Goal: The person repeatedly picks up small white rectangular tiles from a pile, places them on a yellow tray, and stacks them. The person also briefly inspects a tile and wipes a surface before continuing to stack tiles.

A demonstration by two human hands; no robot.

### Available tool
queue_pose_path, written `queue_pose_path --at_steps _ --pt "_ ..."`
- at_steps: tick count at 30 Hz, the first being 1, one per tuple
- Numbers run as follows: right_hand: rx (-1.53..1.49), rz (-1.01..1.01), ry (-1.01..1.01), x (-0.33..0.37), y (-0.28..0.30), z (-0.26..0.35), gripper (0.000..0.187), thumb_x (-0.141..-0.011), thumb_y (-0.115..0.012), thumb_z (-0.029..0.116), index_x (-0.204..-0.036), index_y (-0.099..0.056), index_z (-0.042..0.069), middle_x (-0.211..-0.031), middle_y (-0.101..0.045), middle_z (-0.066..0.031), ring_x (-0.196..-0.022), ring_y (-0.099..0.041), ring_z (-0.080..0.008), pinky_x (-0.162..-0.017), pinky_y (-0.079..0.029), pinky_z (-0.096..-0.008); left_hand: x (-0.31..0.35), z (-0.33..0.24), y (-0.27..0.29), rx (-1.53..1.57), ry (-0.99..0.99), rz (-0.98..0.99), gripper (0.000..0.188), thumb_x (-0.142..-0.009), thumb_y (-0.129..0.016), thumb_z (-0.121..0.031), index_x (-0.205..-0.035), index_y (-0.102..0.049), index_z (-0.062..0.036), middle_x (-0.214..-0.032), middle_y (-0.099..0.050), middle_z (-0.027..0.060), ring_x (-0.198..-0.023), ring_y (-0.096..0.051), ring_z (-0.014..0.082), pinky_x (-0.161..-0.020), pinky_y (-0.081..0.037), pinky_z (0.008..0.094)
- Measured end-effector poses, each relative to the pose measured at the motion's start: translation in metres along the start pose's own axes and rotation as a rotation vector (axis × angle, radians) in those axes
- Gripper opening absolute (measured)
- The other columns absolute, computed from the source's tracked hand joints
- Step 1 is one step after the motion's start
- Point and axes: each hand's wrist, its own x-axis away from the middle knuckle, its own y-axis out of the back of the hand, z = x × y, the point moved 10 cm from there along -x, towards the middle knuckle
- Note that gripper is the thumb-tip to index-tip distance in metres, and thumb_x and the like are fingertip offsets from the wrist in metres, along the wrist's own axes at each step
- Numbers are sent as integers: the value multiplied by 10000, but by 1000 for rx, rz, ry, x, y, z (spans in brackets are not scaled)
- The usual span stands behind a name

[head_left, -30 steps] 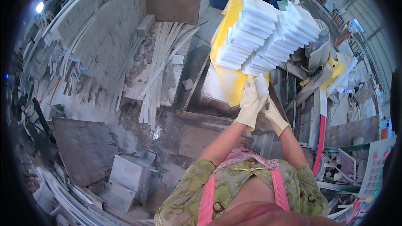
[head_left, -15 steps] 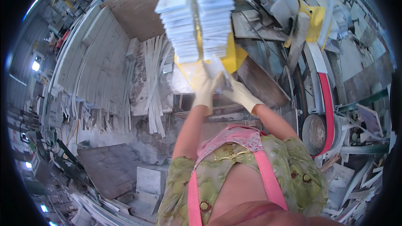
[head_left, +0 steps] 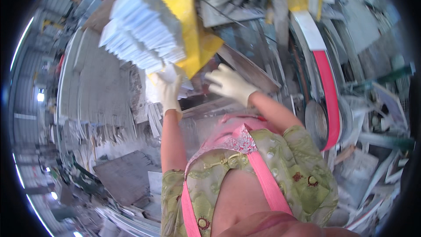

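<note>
Both hands wear cream gloves. My left hand (head_left: 170, 91) is closed on a small white tile (head_left: 168, 73) at the near foot of the stacked white tiles (head_left: 142, 22); blur hides how the fingers lie. To its right, my right hand (head_left: 230, 84) hangs apart from the tiles with its fingers spread and nothing in them. A yellow sheet (head_left: 186, 26) runs beside and under the stacks.
Long pale slabs (head_left: 94, 74) lean upright at the left. On the right is a belt machine with a red belt (head_left: 328, 96). A brown board (head_left: 247, 66) lies beyond my right hand. Offcuts (head_left: 362, 166) lie heaped at the lower right.
The view has swung right, so the stacks appear farther left and tilted. My right hand has come away from the white tile and opened; my left hand keeps it near the stack.
</note>
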Motion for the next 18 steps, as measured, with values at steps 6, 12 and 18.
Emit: queue_pose_path --at_steps 6,12,18 --pt "260 -569 -626 152 189 -186 370 -955 -606 395 -1226 -664 151 -1031 -667 -200 -998 -607 -422 -854 -498 -512 19 -23 -2 -2 38 125 954 -844 -799 -255 -1600 -255 -48 -1487 -479 180 -1345 -494 286 -1132 -392 382" --pt "745 -664 -728 202 278 -273 442 -975 -584 438 -1242 -643 90 -1212 -641 -108 -1150 -550 -333 -968 -437 -472 19 -12 2 39 100 79 948 -824 -811 -253 -1575 -286 -7 -1485 -478 200 -1358 -489 305 -1128 -388 382" --pt "684 -400 -959 163 279 -358 548 -1010 -509 493 -1405 -545 115 -1476 -514 -84 -1377 -433 -306 -1118 -343 -517 -14 36 1 -133 -10 70 996 -781 -848 -315 -1552 -320 32 -1502 -451 250 -1387 -467 352 -1152 -367 414"
